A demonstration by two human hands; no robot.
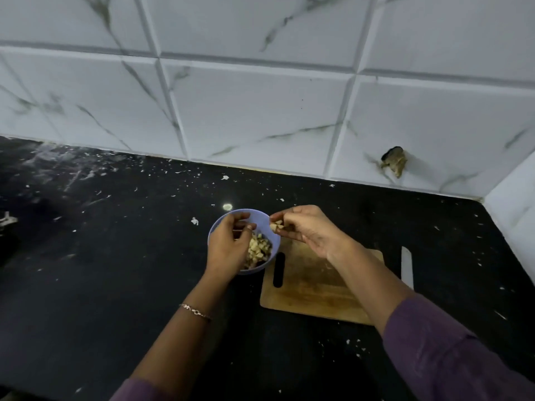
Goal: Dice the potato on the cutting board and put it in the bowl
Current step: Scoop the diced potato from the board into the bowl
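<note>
On the black counter [115, 256] in front of you, the lilac bowl [259, 218] sits just beside the left end of the wooden cutting board [312, 285]. It holds a heap of potato dice [260, 247], small, pale yellow, uneven cubes with some darker bits. Your right hand [307, 230] hovers at the bowl's right rim, with fingertips clamped on a few more potato pieces [276, 226]. Your left hand [228, 244] lies over the bowl's left side with its fingers curled, but it is unclear whether they grip anything. The board's long side runs left to right, its handle slot nearest the bowl. A knife [406, 267] lies by the board's right edge, tip toward the tiled wall [260, 105].
</note>
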